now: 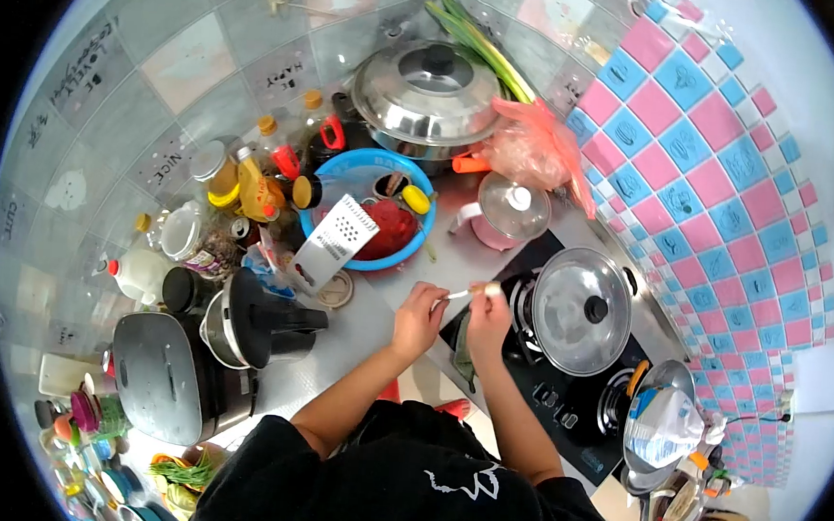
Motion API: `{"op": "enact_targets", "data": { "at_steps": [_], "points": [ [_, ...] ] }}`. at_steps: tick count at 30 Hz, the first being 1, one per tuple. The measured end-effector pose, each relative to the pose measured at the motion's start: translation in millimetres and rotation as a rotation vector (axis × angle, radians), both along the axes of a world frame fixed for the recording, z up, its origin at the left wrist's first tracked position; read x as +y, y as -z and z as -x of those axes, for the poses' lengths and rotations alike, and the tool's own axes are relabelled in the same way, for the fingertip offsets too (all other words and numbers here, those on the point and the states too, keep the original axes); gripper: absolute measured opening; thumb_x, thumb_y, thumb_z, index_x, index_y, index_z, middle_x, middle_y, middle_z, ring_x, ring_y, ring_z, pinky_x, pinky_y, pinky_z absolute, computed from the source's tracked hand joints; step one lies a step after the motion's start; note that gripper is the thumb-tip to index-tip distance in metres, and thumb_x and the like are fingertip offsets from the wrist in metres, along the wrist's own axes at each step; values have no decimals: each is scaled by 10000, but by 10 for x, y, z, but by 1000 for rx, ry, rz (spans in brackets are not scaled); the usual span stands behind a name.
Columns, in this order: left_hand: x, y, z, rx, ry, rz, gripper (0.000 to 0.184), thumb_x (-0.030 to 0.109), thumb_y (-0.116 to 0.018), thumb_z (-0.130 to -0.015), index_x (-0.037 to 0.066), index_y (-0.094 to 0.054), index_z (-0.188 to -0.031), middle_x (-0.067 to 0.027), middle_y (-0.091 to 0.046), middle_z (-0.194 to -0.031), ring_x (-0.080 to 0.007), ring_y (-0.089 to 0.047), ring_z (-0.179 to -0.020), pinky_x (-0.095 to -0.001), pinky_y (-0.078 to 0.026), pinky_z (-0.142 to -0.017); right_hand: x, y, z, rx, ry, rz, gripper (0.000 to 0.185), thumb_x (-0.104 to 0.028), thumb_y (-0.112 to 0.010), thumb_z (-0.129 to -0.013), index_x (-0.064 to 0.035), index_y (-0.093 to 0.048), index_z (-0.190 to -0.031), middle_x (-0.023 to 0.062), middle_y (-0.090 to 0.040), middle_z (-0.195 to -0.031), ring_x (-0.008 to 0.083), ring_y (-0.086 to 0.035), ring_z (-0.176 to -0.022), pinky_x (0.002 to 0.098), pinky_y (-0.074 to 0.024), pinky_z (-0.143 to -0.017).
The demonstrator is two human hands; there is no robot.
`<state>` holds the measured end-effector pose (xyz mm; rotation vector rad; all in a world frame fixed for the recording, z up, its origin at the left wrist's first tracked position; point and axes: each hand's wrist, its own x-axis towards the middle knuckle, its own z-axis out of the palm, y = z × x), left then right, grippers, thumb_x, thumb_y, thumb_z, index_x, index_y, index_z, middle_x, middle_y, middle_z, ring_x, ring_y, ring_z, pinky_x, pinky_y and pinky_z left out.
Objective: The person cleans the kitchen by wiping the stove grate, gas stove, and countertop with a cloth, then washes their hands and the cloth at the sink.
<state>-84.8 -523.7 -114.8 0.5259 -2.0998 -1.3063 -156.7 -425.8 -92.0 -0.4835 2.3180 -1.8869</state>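
My left hand (417, 318) is closed, its fingertips pinching one end of a small, thin, pale stick-like thing (459, 295). My right hand (490, 315) is also closed, its fingers at the other, tan-coloured end. What kind of thing it is, I cannot make out. Both hands are raised in front of my body, between the counter and the gas stove (560, 417). Left of them, a flat metal grater (336, 243) leans over the rim of a blue basin (379, 261), which holds a red lump (388, 232) and a yellow item (416, 199).
A glass-lidded pan (581, 314) sits on the stove near my right hand. Behind are a pink lidded pot (507, 218) and a large steamer (427, 94). Bottles and jars (214, 174), a black-lidded pot (251, 317) and a grey-lidded cooker (160, 378) crowd the left side.
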Motion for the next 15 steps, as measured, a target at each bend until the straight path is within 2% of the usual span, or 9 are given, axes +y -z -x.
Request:
{"op": "enact_targets", "data": {
  "at_steps": [2, 3, 5, 6, 8, 9, 12, 14, 15],
  "points": [
    [-124, -164, -10, 39, -31, 5, 127, 42, -602, -776, 41, -570, -899, -130, -532, -825, -296, -549, -658, -342, -447, -576, -294, -272, 141, -4, -98, 143, 115, -41, -502, -846, 1, -589, -907, -27, -502, -681, 20, -416, -609, 187, -337, -526],
    [-180, -228, -17, 69, -45, 10, 123, 56, -589, -786, 48, -560, -905, -124, -528, -832, -303, -555, -683, -360, -443, -583, -429, -355, 177, -1, -117, 139, 115, -41, -502, -846, 1, -589, -907, -27, -502, -681, 20, -416, -609, 187, -337, -526],
    [-298, -316, -23, 76, -80, 60, 125, 54, -584, -788, 48, -551, -909, -128, -522, -824, -314, -545, -681, -371, -433, -580, -673, -511, 191, 37, -360, 104, 113, -21, -512, -821, -2, -596, -894, -15, -485, -672, 32, -412, -591, 200, -327, -507],
    [-362, -358, -29, 78, -95, 112, 127, 53, -578, -791, 47, -542, -913, -132, -517, -817, -324, -535, -680, -381, -423, -576, -735, -614, 173, 41, -374, 106, 113, -21, -512, -821, -2, -596, -894, -15, -485, -672, 32, -412, -591, 200, -327, -507],
    [-478, -405, -67, 83, -119, 104, 135, 54, -573, -794, 48, -532, -922, -137, -507, -814, -339, -517, -683, -401, -405, -574, -836, -837, 116, 360, -487, -122, 193, -44, -542, -771, -33, -617, -948, 72, -526, -742, 157, -513, -603, 279, -407, -543],
    [-526, -394, -99, 33, -144, 79, 142, 51, -569, -794, 48, -534, -932, -135, -510, -826, -337, -522, -691, -399, -411, -581, -883, -824, 78, 377, -512, -163, 136, -78, -566, -784, -48, -623, -904, 99, -524, -766, 219, -536, -642, 305, -414, -555],
    [-656, -353, -230, 11, -174, 135, 242, 54, -588, -779, 39, -529, -1014, -124, -509, -878, -285, -531, -668, -362, -428, -583, -1101, -651, 112, 494, -450, -91, 88, -95, -584, -800, -34, -604, -860, 115, -543, -771, 242, -551, -642, 321, -416, -555],
    [-643, -384, -324, -19, -239, -61, 365, 64, -621, -758, 24, -501, -1100, -116, -500, -915, -218, -523, -641, -322, -435, -567, -1332, -808, 165, 436, -270, 144, 79, -88, -566, -839, -10, -576, -837, 136, -568, -733, 269, -583, -666, 338, -441, -591],
    [-664, -281, -370, -23, -229, -38, 446, 67, -641, -742, 10, -471, -1150, -119, -489, -939, -182, -502, -607, -300, -431, -546, -1442, -870, 260, 540, -226, 180, 105, -103, -555, -854, -2, -583, -850, 141, -573, -726, 263, -587, -677, 335, -445, -604]
  ]
}}
